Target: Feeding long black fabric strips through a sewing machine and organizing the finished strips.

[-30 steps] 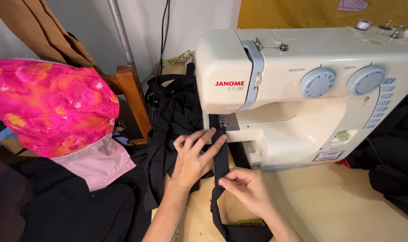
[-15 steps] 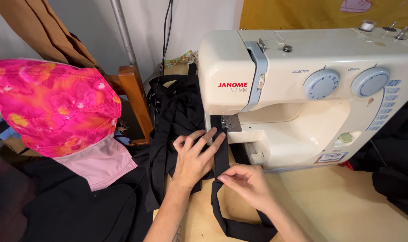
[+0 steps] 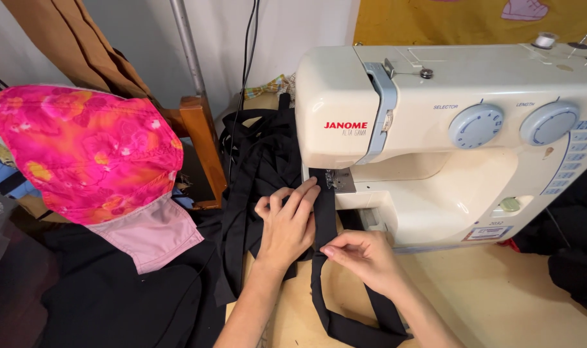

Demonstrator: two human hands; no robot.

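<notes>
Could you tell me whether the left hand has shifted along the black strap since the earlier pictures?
No. The left hand lies flat on the black strap just before the sewing machine, as earlier.

Pink cloth [image 3: 87,151]: bright pink and orange floral print, heaped at left, paler pink lining [image 3: 153,235] hanging below it.
Brown fabric [image 3: 80,48]: draped from the top left corner, hanging behind the pink heap.
Wooden chair [image 3: 200,145]: orange-brown post and rail, just right of the pink cloth.
Metal pole [image 3: 185,45]: grey, upright against the pale wall.
Black cable [image 3: 249,45]: hangs down the wall beside the pole.
Yellow sheet [image 3: 448,19]: on the wall, top right.
Black cloth pile [image 3: 106,303]: lower left, under the pink lining.
</notes>
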